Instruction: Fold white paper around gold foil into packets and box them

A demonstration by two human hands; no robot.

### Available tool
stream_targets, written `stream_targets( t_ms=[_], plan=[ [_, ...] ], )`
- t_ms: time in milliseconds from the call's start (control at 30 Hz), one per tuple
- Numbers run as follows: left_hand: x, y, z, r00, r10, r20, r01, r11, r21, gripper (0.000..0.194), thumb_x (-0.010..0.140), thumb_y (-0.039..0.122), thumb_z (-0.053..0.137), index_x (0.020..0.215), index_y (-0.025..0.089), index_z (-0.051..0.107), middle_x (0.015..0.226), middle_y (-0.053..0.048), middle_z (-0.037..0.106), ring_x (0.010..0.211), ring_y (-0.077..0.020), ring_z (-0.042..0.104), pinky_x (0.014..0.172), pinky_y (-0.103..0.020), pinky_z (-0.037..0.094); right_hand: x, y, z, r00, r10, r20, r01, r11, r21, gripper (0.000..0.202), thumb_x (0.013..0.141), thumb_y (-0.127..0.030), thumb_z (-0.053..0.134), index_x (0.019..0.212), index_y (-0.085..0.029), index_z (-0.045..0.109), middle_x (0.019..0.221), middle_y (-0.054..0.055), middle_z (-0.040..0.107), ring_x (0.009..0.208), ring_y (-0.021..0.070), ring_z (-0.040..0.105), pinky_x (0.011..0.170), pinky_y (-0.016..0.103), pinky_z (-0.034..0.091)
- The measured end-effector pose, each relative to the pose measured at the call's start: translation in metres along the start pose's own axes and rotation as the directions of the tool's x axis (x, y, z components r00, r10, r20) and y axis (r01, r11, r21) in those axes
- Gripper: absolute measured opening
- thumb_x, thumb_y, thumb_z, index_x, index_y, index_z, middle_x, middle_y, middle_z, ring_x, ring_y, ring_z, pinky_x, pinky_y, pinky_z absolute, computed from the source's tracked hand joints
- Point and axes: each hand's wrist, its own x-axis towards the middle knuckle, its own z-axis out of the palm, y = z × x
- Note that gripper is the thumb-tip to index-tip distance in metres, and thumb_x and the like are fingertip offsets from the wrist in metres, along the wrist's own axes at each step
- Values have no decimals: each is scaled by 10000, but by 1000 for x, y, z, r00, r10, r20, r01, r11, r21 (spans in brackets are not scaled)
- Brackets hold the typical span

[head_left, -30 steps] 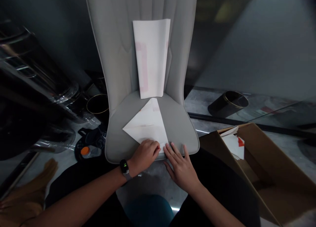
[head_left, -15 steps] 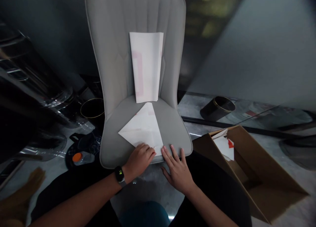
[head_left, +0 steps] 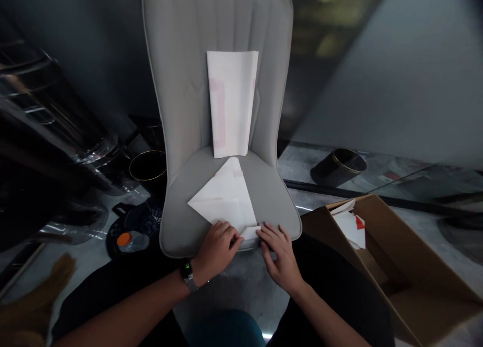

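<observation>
A white sheet of paper (head_left: 230, 191), folded to a pointed shape, lies on the seat of a grey chair (head_left: 177, 221). Along its near edge, a narrow strip is turned up by the seat's front. My left hand (head_left: 219, 249), with a dark-screened band on the wrist, is closed on that near edge, thumb and fingers pinching it. At the strip's right end, the fingertips of my right hand (head_left: 281, 256) touch the paper; its thumb stays apart from the fingers. Behind, a folded white paper (head_left: 232, 103) with a faint pink mark leans upright against the backrest.
On the right, a cardboard box (head_left: 381, 256) holds white paper scraps (head_left: 350, 226) with a red patch. A black bin (head_left: 147, 168) stands left of the chair, near a bottle with an orange cap (head_left: 130, 241). A glossy panel rises behind at right.
The near strip of paper now stands folded up more clearly. My right hand's spread fingers have drawn together toward its end. The whole view has shifted slightly.
</observation>
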Motion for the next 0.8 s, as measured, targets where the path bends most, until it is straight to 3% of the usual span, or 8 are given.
stream_targets(
  t_ms=[133,200,267,367,500,667,800],
  plan=[
    [5,4,1,1000,6,9,-7,997,77,169,963,208,639,807,190,576,861,-36,620,883,-235,578,819,-398,476,15,0,5,958,243,-152,-205,951,231,244,1005,-331,564,1201,-243,681,1066,101,769,1067,285,702,986,514,506],
    [7,5,0,1000,-16,5,15,997,70,210,966,244,647,777,191,575,846,-37,613,867,-231,578,802,-392,470,23,3,6,915,390,-108,-330,873,359,331,971,-422,623,1226,-215,666,933,84,771,927,273,717,909,475,541],
    [8,6,-1,1000,-23,8,22,998,58,252,986,274,629,754,189,579,834,-36,607,855,-223,579,793,-385,468,31,6,3,888,460,6,-413,792,450,406,940,-483,652,1227,-197,665,841,59,761,813,253,711,847,441,559],
    [9,5,-2,1000,-3,24,1,998,67,261,1007,268,597,759,187,601,828,-35,608,855,-219,579,806,-388,473,40,10,-5,876,456,156,-471,739,482,430,884,-534,699,1155,-201,708,792,41,743,719,227,678,749,388,557],
    [10,3,2,1000,0,27,-3,994,113,252,1000,266,600,762,184,607,828,-40,614,851,-223,580,801,-398,486,49,10,-13,859,443,257,-510,697,504,424,837,-523,725,1098,-188,722,739,25,725,662,209,652,656,345,523],
    [14,4,6,1000,-18,-2,18,978,207,289,973,260,608,694,193,574,763,-38,598,808,-219,583,754,-376,498,56,6,-11,809,523,268,-585,672,455,338,812,-479,708,987,-191,734,685,21,712,608,208,637,606,335,499],
    [19,5,7,998,-46,43,35,973,229,306,986,281,594,694,191,597,749,-46,611,804,-227,608,736,-373,505,59,2,-10,789,550,276,-613,664,429,250,789,-449,694,839,-205,722,666,28,706,615,216,651,604,333,497]
  ],
)
